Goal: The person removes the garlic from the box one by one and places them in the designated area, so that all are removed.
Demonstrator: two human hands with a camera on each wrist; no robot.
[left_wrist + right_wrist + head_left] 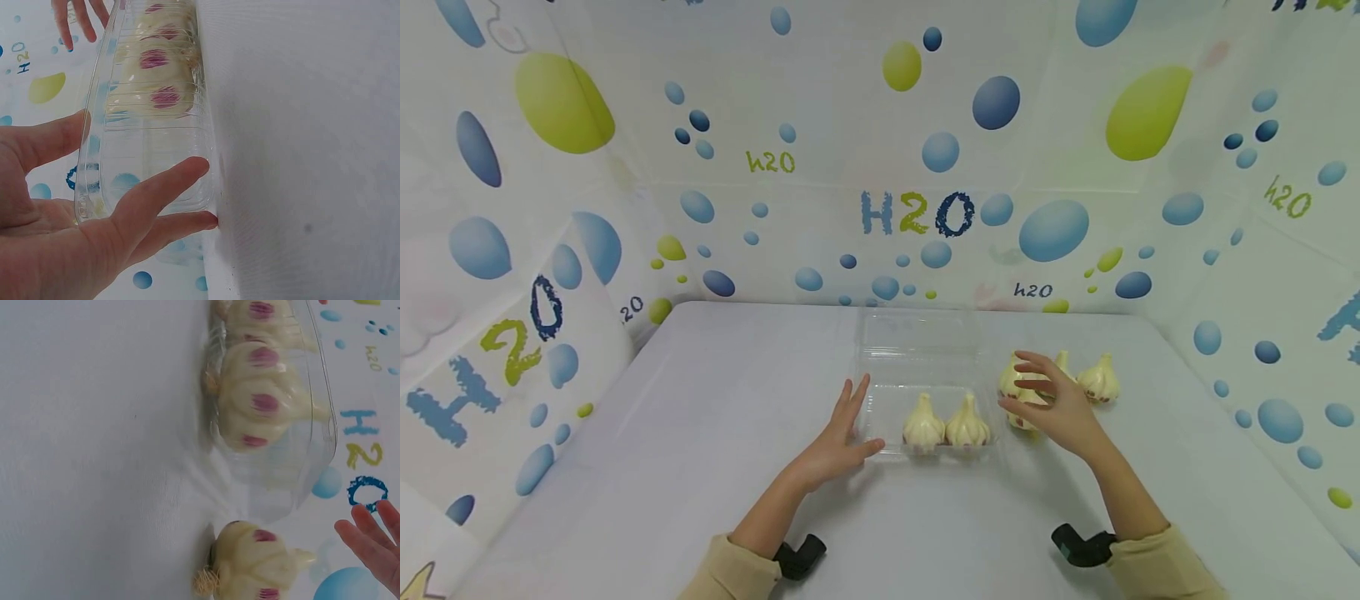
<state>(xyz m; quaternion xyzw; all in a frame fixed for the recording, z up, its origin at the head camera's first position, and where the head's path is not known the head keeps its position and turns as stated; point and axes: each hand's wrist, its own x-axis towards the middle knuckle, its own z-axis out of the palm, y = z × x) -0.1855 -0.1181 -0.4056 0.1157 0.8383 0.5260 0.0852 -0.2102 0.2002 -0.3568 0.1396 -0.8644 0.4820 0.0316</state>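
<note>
A clear plastic clamshell box (886,417) lies with its lid (917,333) folded back. Two garlic bulbs (922,423) (259,403) stand side by side in its right part. My left hand (838,446) is at the box's left end, fingers spread; in the left wrist view, its thumb and fingers lie along the box's wall and corner. Right of the box, my right hand (1060,408) reaches over loose garlic bulbs, fingers extended and nothing between them. Part of the nearest loose bulb (1021,418) is hidden behind this hand; the right wrist view shows a loose bulb (256,562) apart from the fingers.
Another loose garlic bulb (1099,380) sits farther right on the white table (715,400). A backdrop (820,100) with blue and green drops and H2O lettering rises behind the table and along both sides. Black wrist cameras (801,557) sit below both forearms.
</note>
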